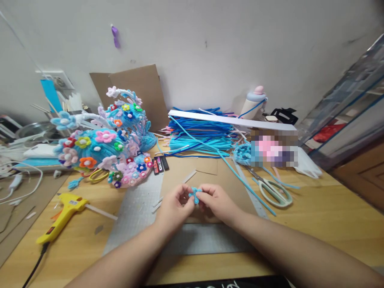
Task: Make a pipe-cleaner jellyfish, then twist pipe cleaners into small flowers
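A small light-blue pipe-cleaner flower [196, 195] with rounded loop petals is pinched between both hands, above a sheet of brown cardboard [237, 200]. My left hand [177, 203] grips its left side between thumb and curled fingers. From the right, my right hand [216, 201] holds it with the thumb across the front. Fingertips cover part of the petals. Beneath the cardboard lies a grey cutting mat [216, 240].
A yellow glue gun [64, 216] with a glue stick lies left, near pipe-cleaner flower decorations [99, 150]. Blue pipe cleaners [201, 140] are piled at the back. Scissors [275, 193] rest right, beside one long blue pipe cleaner [246, 185]. A bottle [253, 103] stands behind.
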